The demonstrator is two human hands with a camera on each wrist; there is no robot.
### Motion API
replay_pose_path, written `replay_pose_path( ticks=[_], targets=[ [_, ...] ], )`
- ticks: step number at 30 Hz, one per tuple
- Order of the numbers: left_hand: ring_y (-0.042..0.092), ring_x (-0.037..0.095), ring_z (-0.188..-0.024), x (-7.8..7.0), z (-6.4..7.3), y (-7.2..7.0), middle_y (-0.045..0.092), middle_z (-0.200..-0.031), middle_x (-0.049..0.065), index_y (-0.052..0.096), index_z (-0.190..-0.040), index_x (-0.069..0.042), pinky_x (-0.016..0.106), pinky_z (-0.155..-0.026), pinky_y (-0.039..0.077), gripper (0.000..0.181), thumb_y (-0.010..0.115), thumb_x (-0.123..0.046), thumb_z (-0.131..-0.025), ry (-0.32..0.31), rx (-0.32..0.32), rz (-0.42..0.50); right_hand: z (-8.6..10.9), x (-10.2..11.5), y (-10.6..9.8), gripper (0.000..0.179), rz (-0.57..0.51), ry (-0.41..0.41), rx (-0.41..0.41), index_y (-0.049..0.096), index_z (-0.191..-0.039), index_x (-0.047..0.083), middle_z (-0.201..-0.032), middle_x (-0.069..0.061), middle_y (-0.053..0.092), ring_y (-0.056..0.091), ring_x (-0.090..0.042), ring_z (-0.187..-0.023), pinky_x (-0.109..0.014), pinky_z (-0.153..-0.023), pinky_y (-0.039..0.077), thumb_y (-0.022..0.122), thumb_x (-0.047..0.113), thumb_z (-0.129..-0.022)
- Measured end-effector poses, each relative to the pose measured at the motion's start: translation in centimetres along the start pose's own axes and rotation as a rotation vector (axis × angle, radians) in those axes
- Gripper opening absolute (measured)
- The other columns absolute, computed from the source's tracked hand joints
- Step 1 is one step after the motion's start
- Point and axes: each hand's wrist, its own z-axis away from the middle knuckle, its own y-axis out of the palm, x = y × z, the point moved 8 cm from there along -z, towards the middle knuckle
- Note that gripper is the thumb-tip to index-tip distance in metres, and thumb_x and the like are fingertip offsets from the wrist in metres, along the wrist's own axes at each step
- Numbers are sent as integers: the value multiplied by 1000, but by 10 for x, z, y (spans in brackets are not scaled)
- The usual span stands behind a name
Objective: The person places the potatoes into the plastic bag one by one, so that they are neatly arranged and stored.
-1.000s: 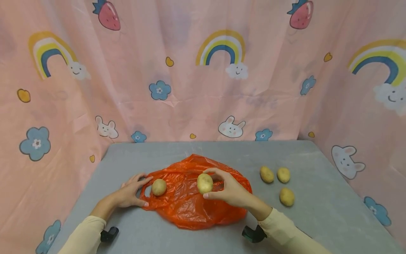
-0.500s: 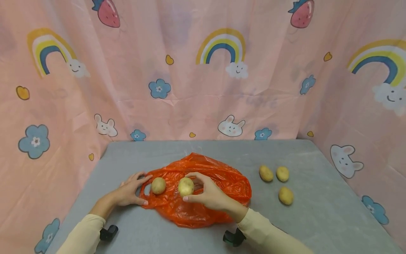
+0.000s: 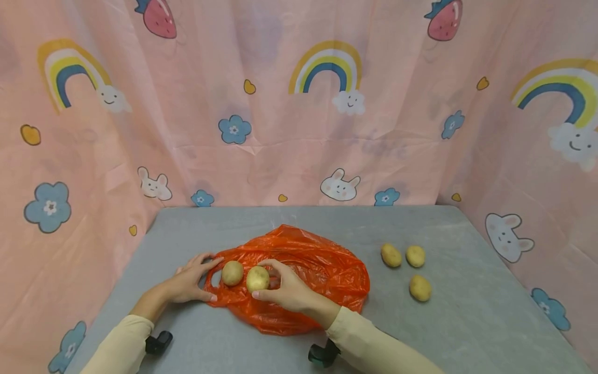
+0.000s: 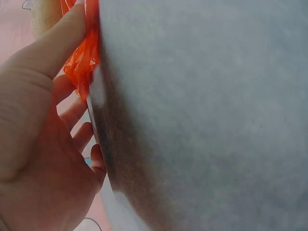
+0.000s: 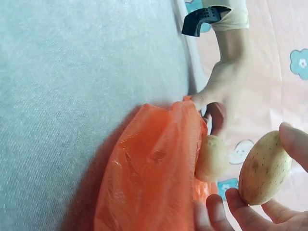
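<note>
currently, the right grip point(image 3: 290, 291) pinches one potato point(image 3: 257, 280) above the orange bag point(image 3: 322, 259); the left grip point(image 3: 188, 282), spread, touches the bag's left edge. a slack pinch could drop it onto the neighbouring potato point(image 3: 232, 273).

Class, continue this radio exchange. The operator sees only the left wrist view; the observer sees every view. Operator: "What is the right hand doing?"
Observer: The right hand holds one potato between thumb and fingers.
Operator: Is it touching the other potato, the one beside the left hand?
Observer: No, the right wrist view shows a gap between the two.
Operator: Are any potatoes off the orange-red plastic carrier bag?
Observer: Yes, three more potatoes lie on the grey table, to the right of the bag in the head view.
</note>
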Motion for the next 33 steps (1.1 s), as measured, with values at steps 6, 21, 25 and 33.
replay_pose_path(
  ticks=[6,21,25,33],
  targets=[
    [23,52,-146,-2,1,0,28,-160,24,40,-156,-11,86,-101,15,97,86,-42,-77,7,0,-4,-5,-6,-1,57,28,25,-58,51,-141,11,-131,-17,62,64,-25,-106,-35,-86,53,76,16,-91],
    [20,52,-146,-3,0,-4,26,-160,25,39,-156,-11,86,-102,13,97,86,-40,-77,-8,13,0,-27,-4,5,57,70,98,-108,50,-142,12,-135,-12,57,56,-22,-105,-38,-87,46,75,11,-90],
    [21,51,-147,-3,-1,-3,26,-160,24,38,-157,-12,85,-102,14,97,86,-40,-77,-11,21,-6,-32,-7,7,59,47,114,-113,50,-142,10,-133,-14,59,58,-22,-103,-37,-84,48,76,8,-89],
    [22,50,-146,-1,-2,-2,27,-160,23,39,-157,-12,84,-102,18,97,86,-41,-77,-7,21,-15,-39,-11,7,59,35,107,-139,52,-139,9,-126,-16,59,58,-24,-101,-33,-77,48,77,1,-86]
  ],
)
